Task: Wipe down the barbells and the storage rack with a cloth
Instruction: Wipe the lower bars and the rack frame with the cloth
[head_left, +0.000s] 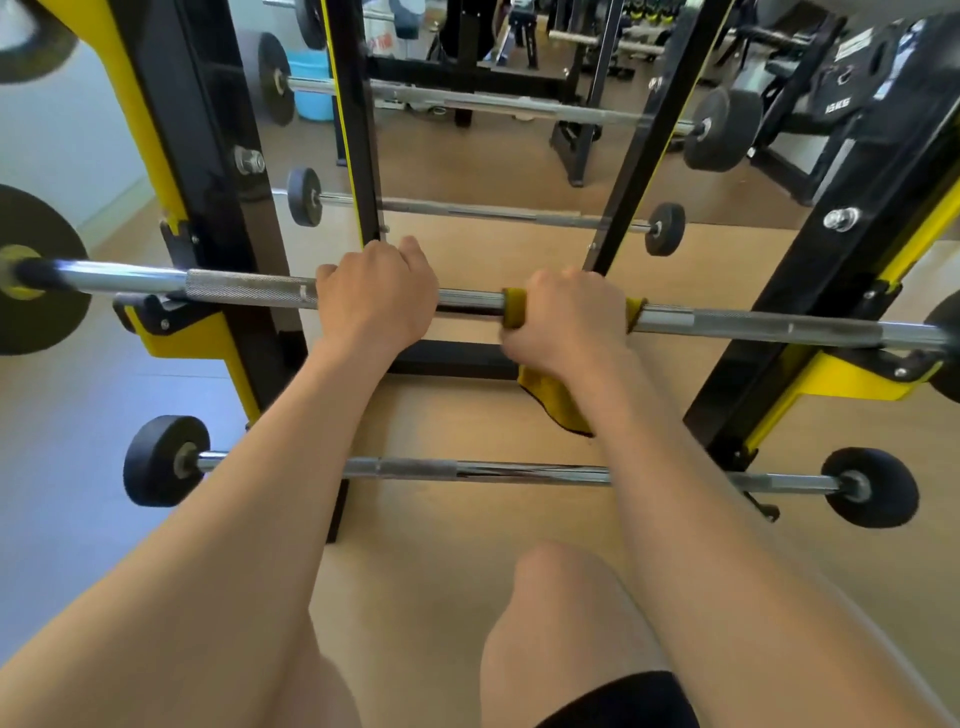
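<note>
A chrome barbell (244, 288) is seen resting across the yellow hooks of a black and yellow storage rack (208, 156), with a black weight plate (31, 270) at its left end. The bar is gripped overhand by the left hand (376, 299), whose fingers are curled round the bare steel just beside the knurled section. A yellow cloth (556, 400) is wrapped round the bar near its middle and is clamped there by the right hand (566, 319); folded edges of the cloth show on either side of the fist, and a loose corner hangs down below the wrist. The two hands are set near each other but apart, with a short stretch of smooth bar between them. A second, lower barbell (467, 470) with small black end plates is seen below the forearms, close to the wooden floor (441, 571). Behind the rack, further barbells and a blue bucket (311, 83) are visible in what appears to be a mirror. On a black plate (841, 93) at the upper right, white characters that seem to read "15KG" can be made out; a white label above it and red writing on a white container at the top are too blurred to be read. A bare knee (561, 587) is seen at the bottom.
</note>
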